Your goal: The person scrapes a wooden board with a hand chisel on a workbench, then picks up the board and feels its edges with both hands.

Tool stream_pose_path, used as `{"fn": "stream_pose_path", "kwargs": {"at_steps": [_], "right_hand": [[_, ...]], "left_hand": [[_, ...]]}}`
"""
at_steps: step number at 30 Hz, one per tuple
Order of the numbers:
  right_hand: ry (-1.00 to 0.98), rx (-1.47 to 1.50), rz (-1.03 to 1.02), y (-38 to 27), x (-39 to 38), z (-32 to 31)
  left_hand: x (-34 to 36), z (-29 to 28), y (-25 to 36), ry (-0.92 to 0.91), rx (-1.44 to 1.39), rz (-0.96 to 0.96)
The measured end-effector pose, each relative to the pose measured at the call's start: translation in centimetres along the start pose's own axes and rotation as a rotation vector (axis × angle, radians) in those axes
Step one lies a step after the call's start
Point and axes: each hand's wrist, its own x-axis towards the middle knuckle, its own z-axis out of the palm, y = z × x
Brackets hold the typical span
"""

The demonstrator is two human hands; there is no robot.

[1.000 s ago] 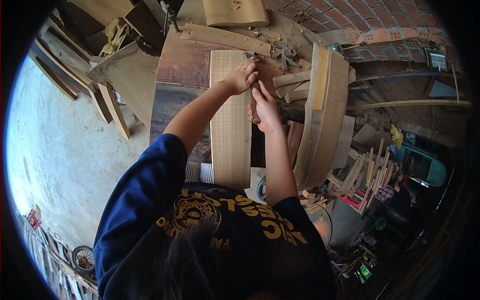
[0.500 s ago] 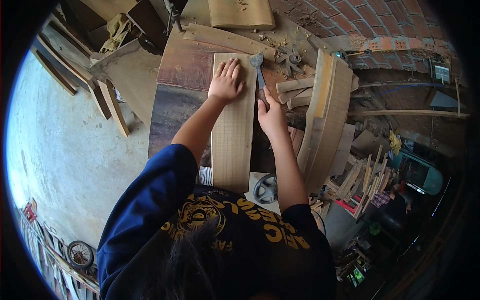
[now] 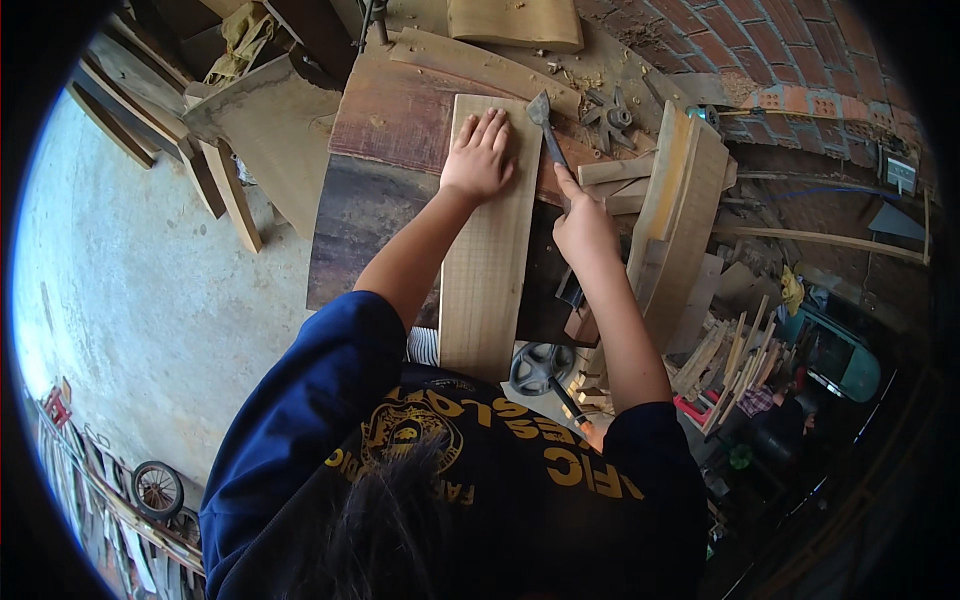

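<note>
A long pale wooden board [image 3: 485,270] lies lengthwise on the workbench, its near end close to my body. My left hand [image 3: 480,165] rests flat on its far part, fingers stretched toward the far end. My right hand [image 3: 586,232] is wrapped round the handle of a metal scraper [image 3: 551,132], just right of the board. The scraper's flared blade points away from me, beside the board's far right corner; whether it touches the edge I cannot tell.
The dark, stained bench top [image 3: 385,200] lies under the board. A thick wooden slab [image 3: 515,22] and wood shavings sit at the back. A finned metal part [image 3: 608,118] and long planks [image 3: 680,210] are on the right. A handwheel [image 3: 543,368] stands below the bench edge.
The whole view has shifted, so the bench appears farther right. My right hand has drawn slightly outward, and the scraper's blade is turned more on its edge. My left hand stays on the board.
</note>
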Motion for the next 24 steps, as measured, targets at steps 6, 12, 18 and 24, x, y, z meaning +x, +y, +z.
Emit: {"fn": "stream_pose_path", "kwargs": {"at_steps": [6,12,18,24], "right_hand": [[-0.040,0.662,-0.053,1.1,0.0,1.2],[-0.336,1.354,0.220,1.9,0.5,-0.6],[-0.257,1.382,0.242,2.6,-0.6,-0.3],[-0.258,1.280,0.262,2.4,-4.0,0.6]], "left_hand": [[0.3,-0.8,0.6,-0.059,0.035,0.023],[0.1,-0.5,0.1,-0.039,0.043,0.034],[0.8,0.0,0.3,0.018,0.068,0.037],[3.6,-0.7,-0.5,-0.063,0.068,-0.052]]}}
